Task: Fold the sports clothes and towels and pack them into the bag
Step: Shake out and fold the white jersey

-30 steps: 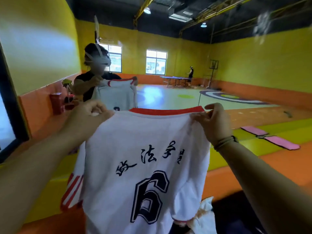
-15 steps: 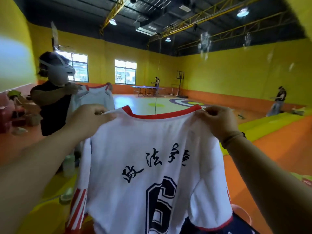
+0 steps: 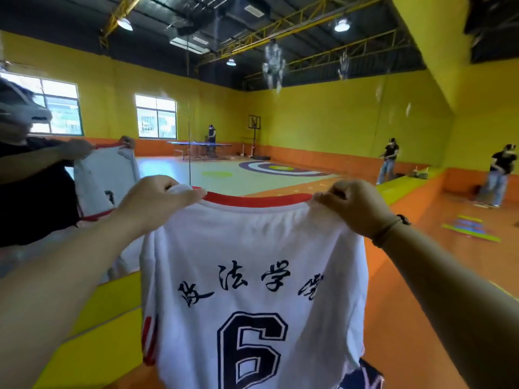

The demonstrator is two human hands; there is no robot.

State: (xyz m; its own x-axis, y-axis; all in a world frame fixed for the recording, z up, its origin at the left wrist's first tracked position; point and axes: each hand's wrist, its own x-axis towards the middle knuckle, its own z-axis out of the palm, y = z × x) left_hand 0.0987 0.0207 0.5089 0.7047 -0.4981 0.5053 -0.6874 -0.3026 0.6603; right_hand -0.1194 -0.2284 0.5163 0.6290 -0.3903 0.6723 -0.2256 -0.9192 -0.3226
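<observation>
Left hand (image 3: 157, 203) and right hand (image 3: 355, 204) each pinch a shoulder of a white cloth jersey with red collar and dark number 6 (image 3: 252, 265), held up in the air, hanging flat. At left, another person (image 3: 31, 175) holds a similar white shirt (image 3: 104, 175).

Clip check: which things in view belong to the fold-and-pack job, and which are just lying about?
Job: white number 6 jersey, held up at its shoulders by left hand and right hand.
Not the job: another person's white jersey, table tennis table, basketball stand, coloured mats on the floor.
</observation>
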